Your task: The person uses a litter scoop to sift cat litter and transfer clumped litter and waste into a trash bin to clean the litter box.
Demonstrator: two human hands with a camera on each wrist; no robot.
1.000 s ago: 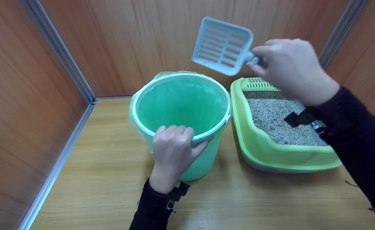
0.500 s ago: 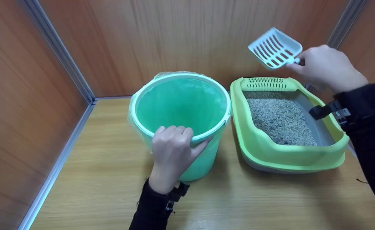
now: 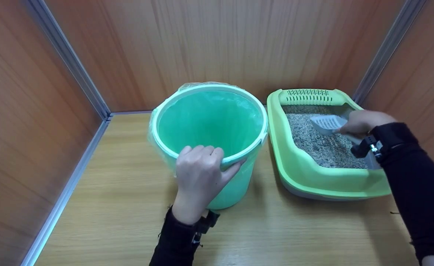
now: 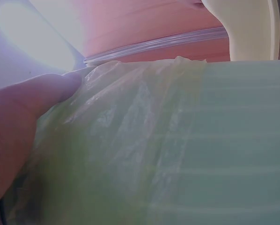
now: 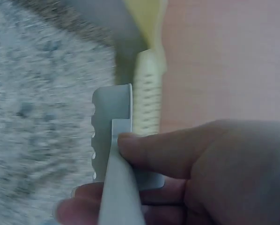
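Right hand (image 3: 366, 121) grips scoop (image 3: 327, 130), right of frame, apparently to dig, likely needing a push into litter (image 3: 320, 152); left hand (image 3: 199, 171) clasps bin (image 3: 235, 189).

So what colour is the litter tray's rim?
The rim is light green, clearest in the head view.

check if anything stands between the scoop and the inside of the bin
Yes: the litter box's left wall, then the bin rim. The scoop would probably need lifting over both. Nothing else visible stands between; the left hand grips the rim's near side.
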